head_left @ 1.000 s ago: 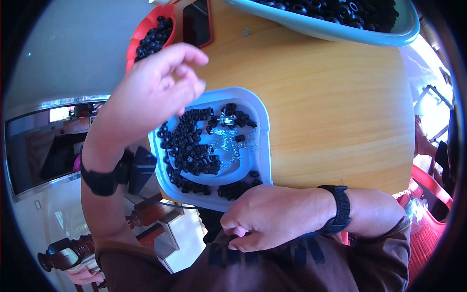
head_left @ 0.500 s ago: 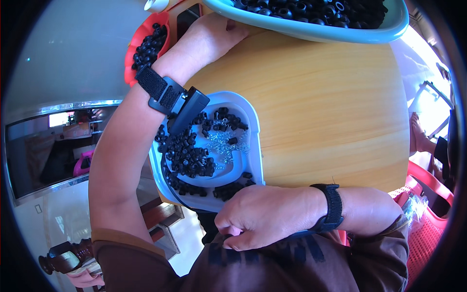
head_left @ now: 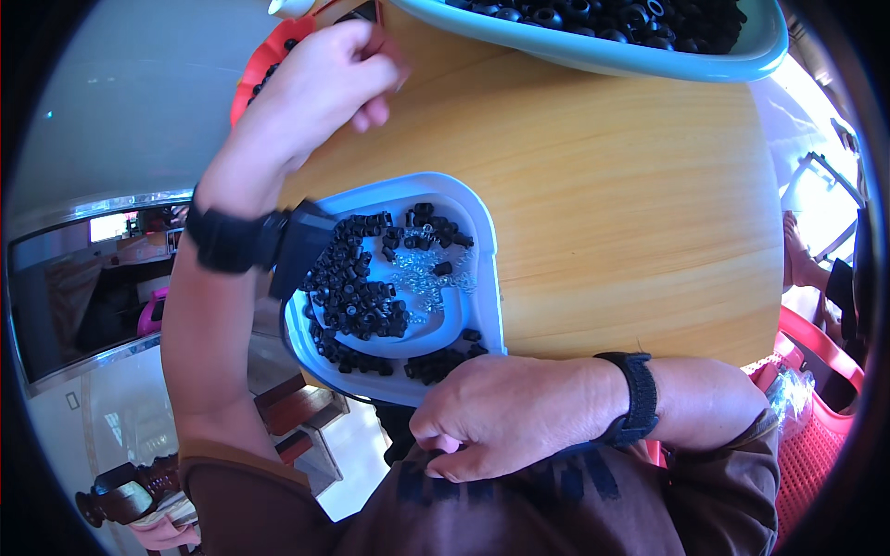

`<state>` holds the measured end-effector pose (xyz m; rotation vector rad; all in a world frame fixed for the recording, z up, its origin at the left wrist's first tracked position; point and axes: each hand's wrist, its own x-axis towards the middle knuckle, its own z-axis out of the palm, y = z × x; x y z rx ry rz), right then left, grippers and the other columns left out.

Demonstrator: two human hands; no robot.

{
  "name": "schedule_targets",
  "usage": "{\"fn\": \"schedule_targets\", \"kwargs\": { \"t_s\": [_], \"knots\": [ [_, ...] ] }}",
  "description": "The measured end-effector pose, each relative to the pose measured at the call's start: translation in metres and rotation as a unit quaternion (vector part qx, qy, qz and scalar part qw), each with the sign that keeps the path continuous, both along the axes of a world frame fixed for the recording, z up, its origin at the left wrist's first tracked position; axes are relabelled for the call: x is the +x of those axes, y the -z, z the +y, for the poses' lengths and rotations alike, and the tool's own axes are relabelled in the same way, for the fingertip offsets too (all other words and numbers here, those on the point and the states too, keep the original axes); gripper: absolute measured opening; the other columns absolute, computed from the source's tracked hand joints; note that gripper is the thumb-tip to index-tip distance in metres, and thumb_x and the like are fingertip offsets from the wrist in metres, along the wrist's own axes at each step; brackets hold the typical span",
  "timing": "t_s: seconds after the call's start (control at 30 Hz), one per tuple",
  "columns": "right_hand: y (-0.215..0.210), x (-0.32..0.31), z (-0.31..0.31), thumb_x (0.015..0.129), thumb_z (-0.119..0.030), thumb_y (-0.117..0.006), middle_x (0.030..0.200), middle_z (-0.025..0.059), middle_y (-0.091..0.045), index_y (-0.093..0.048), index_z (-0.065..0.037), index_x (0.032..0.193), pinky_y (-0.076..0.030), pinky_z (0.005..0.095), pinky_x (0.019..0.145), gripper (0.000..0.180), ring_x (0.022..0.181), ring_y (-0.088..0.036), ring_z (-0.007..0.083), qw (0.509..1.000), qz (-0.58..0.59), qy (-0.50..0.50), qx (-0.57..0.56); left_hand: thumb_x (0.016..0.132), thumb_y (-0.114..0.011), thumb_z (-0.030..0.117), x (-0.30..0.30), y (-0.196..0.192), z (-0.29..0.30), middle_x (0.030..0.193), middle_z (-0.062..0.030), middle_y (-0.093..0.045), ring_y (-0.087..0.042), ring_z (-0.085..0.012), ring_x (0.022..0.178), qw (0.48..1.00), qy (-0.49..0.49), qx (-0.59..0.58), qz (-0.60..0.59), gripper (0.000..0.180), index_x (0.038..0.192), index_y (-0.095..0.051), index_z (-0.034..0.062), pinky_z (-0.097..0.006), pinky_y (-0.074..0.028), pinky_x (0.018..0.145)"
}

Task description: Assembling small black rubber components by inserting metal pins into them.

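Observation:
A pale blue tray (head_left: 484, 243) lies at the near edge of a round wooden table (head_left: 630, 204). It holds a heap of small black ring-shaped parts (head_left: 357, 292) and some small clear pieces (head_left: 422, 278). My left hand (head_left: 324, 88) is raised above the table beside a red bowl (head_left: 248, 79) of the same black parts. Its fingers are curled and blurred, and I see nothing in them. My right hand (head_left: 519, 412) rests curled against my body at the tray's near rim, fingertips tucked under. Both wrists wear black bands.
A large teal basin (head_left: 593, 54) full of black parts (head_left: 593, 14) stands at the table's far side. A red plastic seat (head_left: 820, 435) is at the right. To the left, below table level, are the floor and dark furniture.
My left hand went from over the tray out to the red bowl, and has now drawn back a little with fingers curled. My right hand stayed put.

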<state>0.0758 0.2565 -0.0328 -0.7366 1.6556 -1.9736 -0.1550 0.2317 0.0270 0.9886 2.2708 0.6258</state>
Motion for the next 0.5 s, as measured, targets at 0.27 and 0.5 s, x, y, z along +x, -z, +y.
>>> {"fn": "schedule_targets", "kwargs": {
  "t_s": [0.27, 0.5],
  "knots": [
    [-0.003, 0.0, 0.002, 0.077, -0.02, -0.061, 0.072, 0.0189, -0.059, -0.059, 0.002, 0.076, -0.045, 0.0444, 0.066, 0.022, 0.075, -0.057, 0.037, 1.0, 0.006, 0.005, 0.001, 0.087, -0.058, 0.015, 0.051, -0.038, -0.082, 0.073, 0.0009, -0.056, -0.05, -0.0025, 0.057, 0.991, -0.086, -0.035, -0.097, 0.014, 0.092, -0.056, 0.0025, -0.016, -0.04, 0.05],
    [-0.005, -0.004, 0.002, 0.078, -0.019, -0.061, 0.071, 0.0158, -0.06, -0.057, 0.001, 0.078, -0.045, 0.0429, 0.065, 0.021, 0.075, -0.058, 0.0349, 1.0, 0.0, -0.012, 0.003, 0.085, -0.063, 0.009, 0.094, -0.002, -0.161, 0.071, 0.0021, -0.054, -0.047, -0.004, 0.065, 0.983, -0.171, 0.062, 0.004, 0.012, 0.092, -0.059, 0.0001, -0.02, -0.04, 0.058]
  ]
}}
